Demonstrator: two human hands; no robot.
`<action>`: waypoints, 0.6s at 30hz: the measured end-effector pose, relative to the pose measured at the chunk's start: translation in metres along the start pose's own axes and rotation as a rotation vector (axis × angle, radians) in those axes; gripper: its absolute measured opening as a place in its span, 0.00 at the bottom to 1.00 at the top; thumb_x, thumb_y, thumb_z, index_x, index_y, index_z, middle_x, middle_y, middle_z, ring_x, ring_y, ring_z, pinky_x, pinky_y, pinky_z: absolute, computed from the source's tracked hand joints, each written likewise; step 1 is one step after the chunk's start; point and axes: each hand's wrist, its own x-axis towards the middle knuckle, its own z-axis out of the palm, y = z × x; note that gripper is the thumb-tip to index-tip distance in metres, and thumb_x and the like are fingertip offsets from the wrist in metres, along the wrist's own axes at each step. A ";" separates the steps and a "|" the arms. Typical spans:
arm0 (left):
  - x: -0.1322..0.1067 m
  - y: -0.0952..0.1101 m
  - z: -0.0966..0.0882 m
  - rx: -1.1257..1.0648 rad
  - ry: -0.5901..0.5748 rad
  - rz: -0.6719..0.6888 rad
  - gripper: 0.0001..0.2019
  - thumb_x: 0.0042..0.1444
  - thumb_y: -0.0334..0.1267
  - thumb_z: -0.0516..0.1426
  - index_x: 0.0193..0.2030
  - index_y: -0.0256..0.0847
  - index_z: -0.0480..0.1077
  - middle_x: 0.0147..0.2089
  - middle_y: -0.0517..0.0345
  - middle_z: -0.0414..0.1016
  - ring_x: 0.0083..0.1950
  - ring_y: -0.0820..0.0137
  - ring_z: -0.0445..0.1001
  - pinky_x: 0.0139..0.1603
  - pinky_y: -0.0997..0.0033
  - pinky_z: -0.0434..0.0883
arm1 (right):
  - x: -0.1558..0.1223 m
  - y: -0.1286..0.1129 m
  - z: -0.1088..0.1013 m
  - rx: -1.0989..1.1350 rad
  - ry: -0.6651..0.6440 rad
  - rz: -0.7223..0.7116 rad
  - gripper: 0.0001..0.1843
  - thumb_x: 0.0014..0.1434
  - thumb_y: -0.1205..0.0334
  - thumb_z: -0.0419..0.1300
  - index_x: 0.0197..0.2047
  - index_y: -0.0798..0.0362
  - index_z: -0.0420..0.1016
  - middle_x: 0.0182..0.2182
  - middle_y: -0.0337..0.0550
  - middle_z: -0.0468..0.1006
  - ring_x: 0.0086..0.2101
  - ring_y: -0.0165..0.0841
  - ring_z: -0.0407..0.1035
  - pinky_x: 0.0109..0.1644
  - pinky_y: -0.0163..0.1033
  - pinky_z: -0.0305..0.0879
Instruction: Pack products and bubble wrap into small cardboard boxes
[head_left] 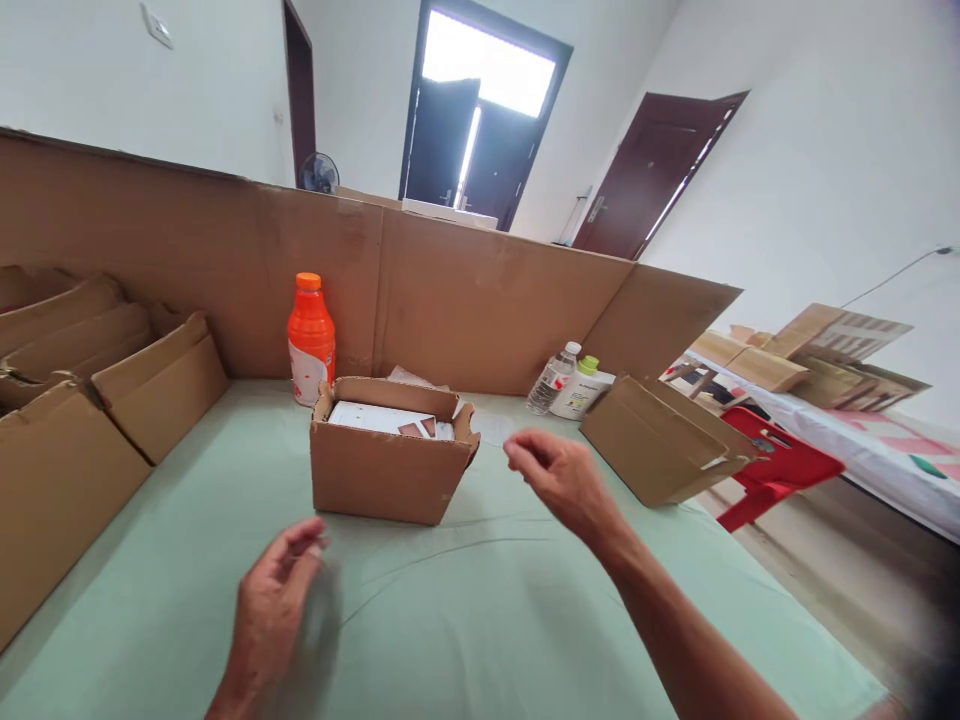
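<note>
Two bare hands flank an open carton

In the head view, a small open cardboard box (382, 477) stands on the pale green cloth (465, 630), with a white item (364, 417) inside it. The left hand (271, 592) is near the box's front left corner, apart from it; its fingers are bent toward the thumb. The right hand (559, 480) is raised beyond the box's right end, also apart, its fingers curled in. Both hands are slightly blurred, and I cannot tell whether either grips something thin.

Behind the box's left end stands an orange bottle (310, 335), before a cardboard panel (465, 290). Farther right, a clear bottle (551, 382) stands beside a white bottle with a green cap (577, 395), near a tilted cardboard box (645, 445).
</note>
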 end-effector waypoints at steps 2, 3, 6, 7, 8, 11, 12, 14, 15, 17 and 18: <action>0.003 0.019 -0.006 0.048 0.087 0.023 0.33 0.49 0.55 0.61 0.59 0.41 0.70 0.56 0.45 0.77 0.54 0.54 0.77 0.56 0.54 0.72 | -0.019 0.027 0.028 0.142 -0.084 0.036 0.18 0.61 0.53 0.57 0.50 0.52 0.77 0.43 0.46 0.82 0.38 0.38 0.75 0.42 0.40 0.68; 0.006 0.028 -0.007 0.078 0.106 0.036 0.35 0.49 0.55 0.61 0.62 0.43 0.68 0.60 0.45 0.74 0.56 0.53 0.76 0.58 0.52 0.72 | -0.024 0.035 0.045 0.194 -0.144 0.046 0.25 0.58 0.54 0.60 0.57 0.52 0.72 0.50 0.49 0.80 0.43 0.40 0.75 0.45 0.42 0.70; 0.022 0.049 0.002 0.156 0.100 0.091 0.39 0.50 0.51 0.61 0.69 0.46 0.60 0.67 0.44 0.67 0.62 0.50 0.72 0.62 0.47 0.69 | -0.024 0.038 0.092 0.263 -0.246 0.023 0.41 0.54 0.56 0.66 0.68 0.54 0.59 0.61 0.57 0.71 0.54 0.44 0.71 0.53 0.48 0.69; 0.027 0.053 0.007 0.162 0.085 0.115 0.39 0.50 0.50 0.61 0.70 0.46 0.59 0.68 0.44 0.66 0.64 0.50 0.70 0.63 0.47 0.68 | -0.022 0.033 0.102 0.270 -0.240 0.000 0.41 0.55 0.58 0.66 0.68 0.55 0.58 0.60 0.57 0.72 0.55 0.45 0.70 0.55 0.49 0.68; 0.032 0.056 0.013 0.153 0.071 0.139 0.39 0.51 0.49 0.61 0.70 0.45 0.59 0.69 0.43 0.65 0.66 0.50 0.68 0.65 0.47 0.67 | -0.020 0.027 0.110 0.271 -0.222 -0.024 0.40 0.56 0.60 0.65 0.68 0.55 0.57 0.59 0.57 0.73 0.56 0.45 0.69 0.57 0.49 0.67; 0.032 0.055 0.028 0.099 0.052 0.172 0.36 0.52 0.48 0.61 0.67 0.41 0.61 0.67 0.44 0.67 0.69 0.51 0.64 0.67 0.48 0.65 | -0.029 0.021 0.115 0.254 -0.128 -0.055 0.36 0.56 0.63 0.65 0.66 0.54 0.59 0.55 0.55 0.74 0.55 0.45 0.69 0.58 0.50 0.66; 0.026 0.050 0.033 0.092 0.046 0.158 0.35 0.51 0.48 0.61 0.66 0.41 0.62 0.66 0.45 0.68 0.68 0.50 0.66 0.66 0.48 0.67 | -0.038 0.026 0.112 0.246 -0.092 -0.050 0.35 0.56 0.62 0.65 0.65 0.54 0.60 0.54 0.54 0.75 0.54 0.46 0.70 0.57 0.50 0.67; 0.004 0.037 0.042 0.082 -0.001 0.103 0.35 0.50 0.50 0.62 0.64 0.43 0.63 0.64 0.46 0.70 0.63 0.50 0.71 0.61 0.51 0.72 | -0.065 0.044 0.103 0.230 -0.010 -0.012 0.31 0.56 0.60 0.64 0.62 0.54 0.63 0.52 0.53 0.76 0.51 0.46 0.71 0.54 0.50 0.69; -0.011 0.029 0.047 0.072 -0.042 0.076 0.35 0.50 0.52 0.62 0.64 0.43 0.63 0.64 0.46 0.71 0.60 0.50 0.74 0.58 0.53 0.75 | -0.082 0.056 0.097 0.220 0.030 0.014 0.28 0.57 0.59 0.63 0.60 0.54 0.65 0.50 0.52 0.77 0.49 0.45 0.72 0.53 0.50 0.70; -0.042 0.013 0.057 0.054 -0.133 0.039 0.35 0.51 0.54 0.62 0.64 0.44 0.63 0.64 0.47 0.70 0.56 0.52 0.77 0.52 0.58 0.78 | -0.118 0.080 0.082 0.189 0.102 0.087 0.23 0.57 0.58 0.62 0.55 0.53 0.68 0.46 0.51 0.78 0.45 0.45 0.73 0.49 0.49 0.71; -0.056 0.005 0.061 0.056 -0.169 0.036 0.34 0.52 0.55 0.61 0.64 0.45 0.63 0.65 0.48 0.69 0.56 0.53 0.78 0.52 0.59 0.78 | -0.135 0.089 0.074 0.170 0.132 0.127 0.21 0.56 0.57 0.62 0.52 0.52 0.70 0.44 0.50 0.79 0.44 0.45 0.74 0.48 0.49 0.72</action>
